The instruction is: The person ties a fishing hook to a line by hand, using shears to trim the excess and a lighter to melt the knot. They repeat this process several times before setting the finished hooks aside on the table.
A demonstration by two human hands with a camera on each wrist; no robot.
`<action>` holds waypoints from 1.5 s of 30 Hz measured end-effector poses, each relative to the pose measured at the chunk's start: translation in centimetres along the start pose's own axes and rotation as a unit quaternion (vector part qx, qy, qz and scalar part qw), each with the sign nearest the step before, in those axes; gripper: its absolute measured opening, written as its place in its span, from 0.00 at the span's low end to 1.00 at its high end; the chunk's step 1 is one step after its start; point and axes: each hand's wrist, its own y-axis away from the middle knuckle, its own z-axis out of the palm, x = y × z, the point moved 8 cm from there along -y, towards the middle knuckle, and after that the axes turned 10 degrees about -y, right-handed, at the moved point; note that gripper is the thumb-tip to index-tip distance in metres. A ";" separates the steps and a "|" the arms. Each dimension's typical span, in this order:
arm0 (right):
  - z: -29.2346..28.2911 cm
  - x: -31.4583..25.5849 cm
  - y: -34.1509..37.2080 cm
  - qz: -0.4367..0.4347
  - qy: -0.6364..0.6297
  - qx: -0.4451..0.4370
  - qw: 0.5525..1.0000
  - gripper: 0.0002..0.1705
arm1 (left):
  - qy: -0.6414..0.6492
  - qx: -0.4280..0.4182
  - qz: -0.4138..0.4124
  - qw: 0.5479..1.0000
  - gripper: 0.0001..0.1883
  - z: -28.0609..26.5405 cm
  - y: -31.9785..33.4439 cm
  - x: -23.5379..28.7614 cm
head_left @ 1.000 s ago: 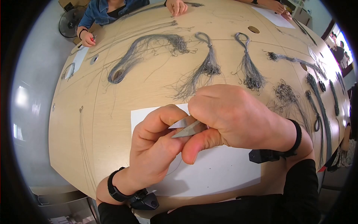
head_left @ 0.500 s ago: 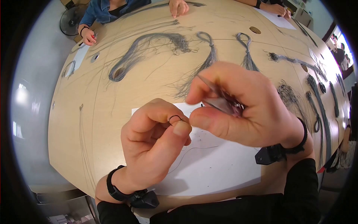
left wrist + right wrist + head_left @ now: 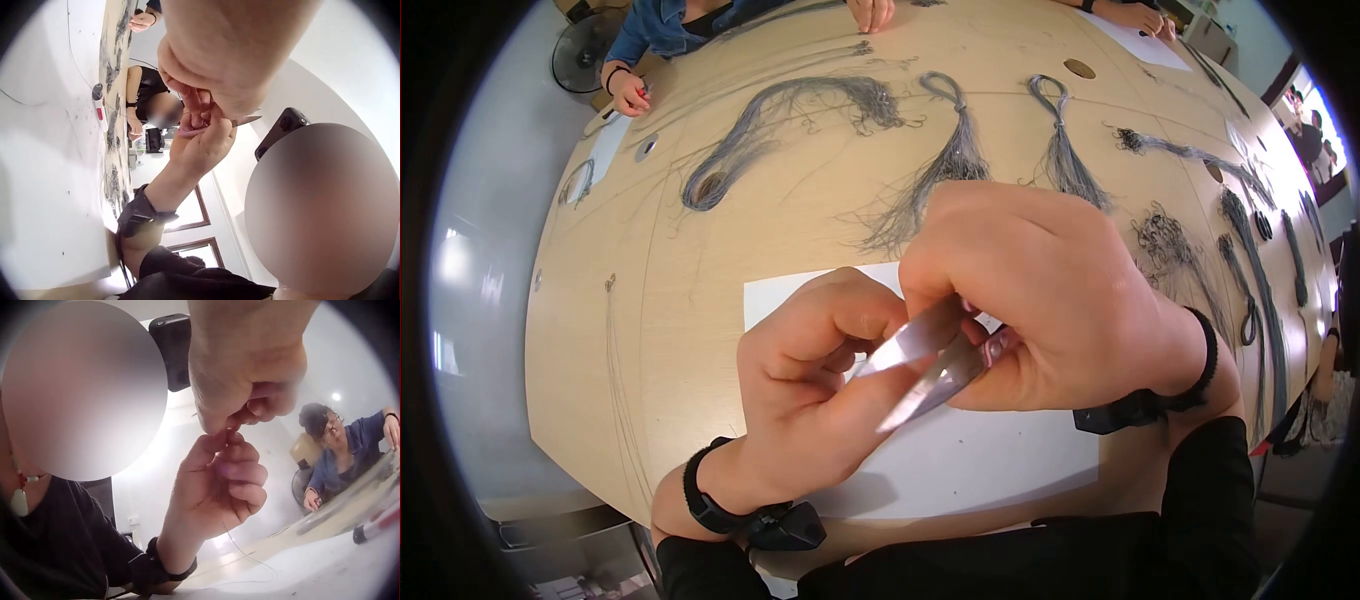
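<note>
My right hand [image 3: 1030, 290] grips small scissors [image 3: 915, 395]; their blades, spread apart, slant down and left across my left fingers in the head view. A pink handle shows in the left wrist view, within the right hand [image 3: 212, 147]. Close against it, my left hand [image 3: 815, 385] pinches a small dark fish hook between thumb and fingers; the scissors and hands hide the hook now. A thin line [image 3: 247, 555] hangs below the left hand [image 3: 219, 487] in the right wrist view. Both hands are above a white paper sheet [image 3: 1000, 460].
Bundles of hooked lines lie beyond the paper: a long curved one [image 3: 740, 140], two looped ones [image 3: 965, 150] [image 3: 1075, 165], and a tangle [image 3: 1165, 240]. Loose lines [image 3: 615, 360] lie left. A red-and-white marker [image 3: 98, 103] lies on the paper. Another person [image 3: 665, 35] sits across the table.
Half a second ago the scissors were tucked back in my right hand and the hook showed between my left fingers. Now the blades point down-left over those fingers, hiding it.
</note>
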 end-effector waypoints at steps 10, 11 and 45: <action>-0.7 2.1 0.5 0.182 -0.137 0.011 0.974 0.06 | 0.171 0.012 -0.079 0.982 0.04 0.0 0.1 -0.4; -0.6 2.1 0.5 0.182 -0.137 0.011 0.974 0.06 | 0.175 0.012 -0.081 0.981 0.04 0.1 0.1 -0.4; 0.2 1.1 0.2 0.089 -0.027 -0.007 0.996 0.13 | 0.214 -0.002 -0.101 0.972 0.07 0.9 0.3 -1.0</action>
